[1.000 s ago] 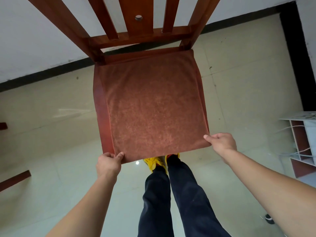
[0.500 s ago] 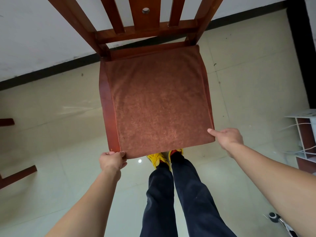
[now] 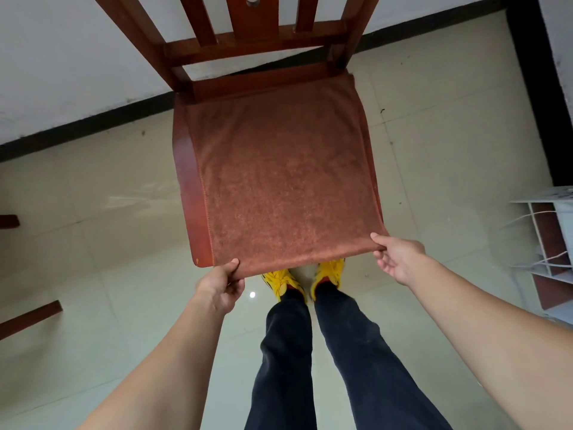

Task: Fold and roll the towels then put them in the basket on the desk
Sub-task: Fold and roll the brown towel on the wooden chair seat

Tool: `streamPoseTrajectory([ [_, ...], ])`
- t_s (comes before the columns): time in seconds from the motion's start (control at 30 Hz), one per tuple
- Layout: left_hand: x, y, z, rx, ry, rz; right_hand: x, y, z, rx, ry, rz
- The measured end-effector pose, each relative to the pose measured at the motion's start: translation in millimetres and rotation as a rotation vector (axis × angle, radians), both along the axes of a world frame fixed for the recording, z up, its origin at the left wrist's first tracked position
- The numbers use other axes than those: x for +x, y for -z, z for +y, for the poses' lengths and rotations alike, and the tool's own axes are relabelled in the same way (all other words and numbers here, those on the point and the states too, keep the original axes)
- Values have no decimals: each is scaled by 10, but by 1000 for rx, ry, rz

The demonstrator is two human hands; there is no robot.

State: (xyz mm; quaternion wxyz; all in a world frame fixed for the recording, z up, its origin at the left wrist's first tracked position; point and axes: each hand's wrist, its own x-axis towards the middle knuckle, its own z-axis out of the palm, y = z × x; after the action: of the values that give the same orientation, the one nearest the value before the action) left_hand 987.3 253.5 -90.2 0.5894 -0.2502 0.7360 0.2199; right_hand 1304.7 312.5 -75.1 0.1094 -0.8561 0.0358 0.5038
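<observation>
towel (image 3: 279,181): brown, lies flat over the seat of the chair (image 3: 186,169).
left hand (image 3: 220,287): thumb and fingers pinch the near left corner.
right hand (image 3: 398,259): thumb and fingers pinch the near right corner.
step: looks like the first fold is starting.
next: lift both corners and lay them on the far edge, lined up.
room: shiny tile floor (image 3: 93,259), white wall (image 3: 62,57), white shelf (image 3: 548,252) at right. no basket or desk in sight.

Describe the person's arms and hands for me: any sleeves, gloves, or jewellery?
The left forearm and right forearm are bare right to the bottom of the picture, with no sleeve showing. The left hand and right hand wear no gloves, and no watch, bracelet or ring shows. Below them the person wears dark navy trousers and bright yellow shoes.
</observation>
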Motion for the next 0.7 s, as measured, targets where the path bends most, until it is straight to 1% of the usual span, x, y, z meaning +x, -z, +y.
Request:
streamPoseTrajectory([
  [0.3,30,-415,-533,63,-20,111,86,-397,-382,139,-77,5],
  [0.4,89,-553,-725,90,-33,172,134,-511,-517,182,-151,-2],
  [0.57,227,-811,-1074,68,-66,284,249,-738,-796,247,-298,3],
  [0.7,235,-1021,-1095,167,-55,331,286,-974,-802,378,-283,44],
])
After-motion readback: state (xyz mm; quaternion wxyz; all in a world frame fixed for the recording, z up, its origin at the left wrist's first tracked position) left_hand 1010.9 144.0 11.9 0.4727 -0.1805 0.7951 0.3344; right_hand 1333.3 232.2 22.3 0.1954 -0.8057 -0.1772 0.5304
